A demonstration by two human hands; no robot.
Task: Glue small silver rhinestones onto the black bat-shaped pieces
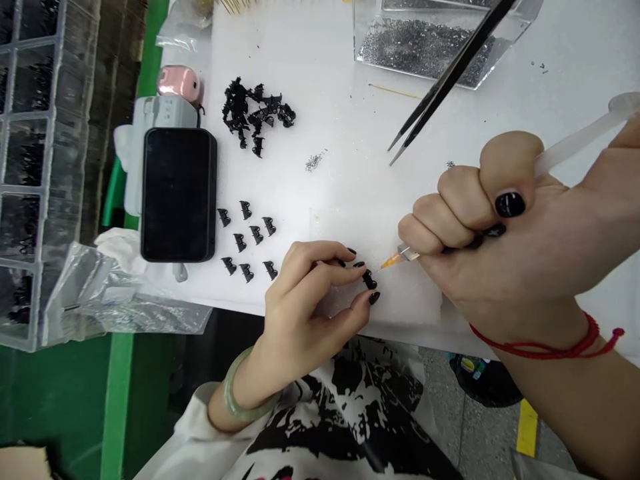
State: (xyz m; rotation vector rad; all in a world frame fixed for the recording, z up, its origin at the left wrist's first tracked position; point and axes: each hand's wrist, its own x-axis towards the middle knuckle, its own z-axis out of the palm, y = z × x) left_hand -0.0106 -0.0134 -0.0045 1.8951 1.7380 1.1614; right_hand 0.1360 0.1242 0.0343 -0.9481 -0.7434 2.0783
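Observation:
My left hand (313, 303) holds a small black bat-shaped piece (370, 279) at the table's near edge, with the thumb below it and a fingertip above. My right hand (500, 220) is wrapped round a syringe. Its white plunger (575, 141) sticks out at the upper right, and most of the barrel is hidden in the fist. The syringe's orange needle tip (391, 261) points left at the black piece; I cannot tell whether it touches. Several similar black pieces (256, 234) are spaced out left of my left hand.
A tangled heap of black pieces (253, 110) lies farther back. Black tweezers (440, 90) slant across a clear box of tiny glittering stones (415, 43). A small pile of stones (314, 161) sits mid-table. Leftward are a black phone-like device (179, 193), a pink case (179, 83) and a compartment box (43, 117).

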